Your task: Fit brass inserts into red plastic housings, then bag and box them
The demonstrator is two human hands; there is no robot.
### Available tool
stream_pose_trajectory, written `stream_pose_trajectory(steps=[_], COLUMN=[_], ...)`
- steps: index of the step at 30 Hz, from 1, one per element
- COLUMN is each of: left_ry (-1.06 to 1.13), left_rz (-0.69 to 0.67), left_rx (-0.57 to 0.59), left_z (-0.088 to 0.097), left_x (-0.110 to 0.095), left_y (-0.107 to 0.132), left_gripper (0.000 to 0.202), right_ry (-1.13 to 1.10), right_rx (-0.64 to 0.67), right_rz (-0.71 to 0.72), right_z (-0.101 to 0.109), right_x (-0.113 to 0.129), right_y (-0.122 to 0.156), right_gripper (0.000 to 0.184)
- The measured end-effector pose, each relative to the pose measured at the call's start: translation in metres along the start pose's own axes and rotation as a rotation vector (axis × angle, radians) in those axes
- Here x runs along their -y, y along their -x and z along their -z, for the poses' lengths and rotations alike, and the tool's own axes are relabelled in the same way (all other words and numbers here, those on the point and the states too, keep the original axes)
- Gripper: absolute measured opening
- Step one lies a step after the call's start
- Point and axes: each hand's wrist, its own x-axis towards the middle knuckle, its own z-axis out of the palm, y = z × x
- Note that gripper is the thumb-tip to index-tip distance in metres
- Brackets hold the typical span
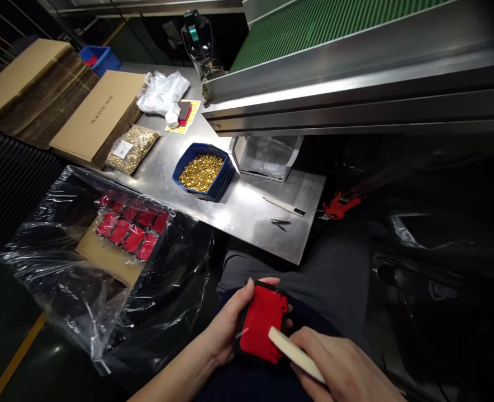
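My left hand [226,326] is wrapped round a red plastic part with a black edge [260,326], holding it over my lap. My right hand [339,365] grips a flat cream-coloured stick [293,352], whose tip rests against the lower right of the red part. On the steel table [247,204] ahead stands a blue bin of small brass pieces [203,172]. To my left, a box lined with clear plastic [62,268] holds a layer of several red parts [132,229] on cardboard.
A bag of brass pieces [132,148], flat cardboard stacks [98,114], white plastic bags [163,92], a clear container [267,156], a thin tool [284,205], small snips [280,223] and a red clamp [339,205] lie around. A steel-framed green conveyor [356,61] overhangs the table.
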Motion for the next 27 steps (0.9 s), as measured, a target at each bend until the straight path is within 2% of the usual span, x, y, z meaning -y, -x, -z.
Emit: stream_pose_trajectory(steps=[3,6,8,11,15,17,21,24,27], left_ry=[0.033,0.035,0.035,0.028,0.017,0.029,0.046,0.059,0.047], left_rz=[0.030,0.050,0.072,0.092,0.110,0.133,0.168,0.157,0.145], left_rx=[-0.025,-0.082,-0.063,-0.011,-0.060,-0.054,0.045,-0.022,-0.068], left_z=[0.006,0.012,0.013,0.012,0.013,0.014,0.015,0.013,0.012], left_x=[0.000,0.001,0.001,0.001,0.000,0.000,0.001,0.003,0.005], left_y=[-0.002,-0.004,-0.005,-0.006,-0.006,-0.006,-0.004,-0.002,0.001], left_gripper=[0.060,0.061,0.066,0.068,0.061,0.062,0.065,0.062,0.061], right_ry=[0.056,0.080,0.054,0.050,0.139,0.154,0.189,0.216,0.218], right_rx=[-0.026,-0.044,0.031,0.121,0.061,0.068,0.105,0.066,0.097], right_rz=[0.077,0.037,0.003,0.038,-0.017,-0.023,0.105,0.040,0.059], right_z=[-0.007,-0.011,-0.011,-0.009,-0.011,-0.014,-0.019,-0.020,-0.021], right_x=[-0.002,-0.004,-0.001,0.006,0.008,0.006,0.009,0.011,0.013], right_y=[-0.010,-0.016,-0.017,-0.019,-0.016,-0.013,-0.009,-0.008,-0.009], right_gripper=[0.013,0.008,0.011,0.014,0.007,0.014,0.030,0.028,0.041])
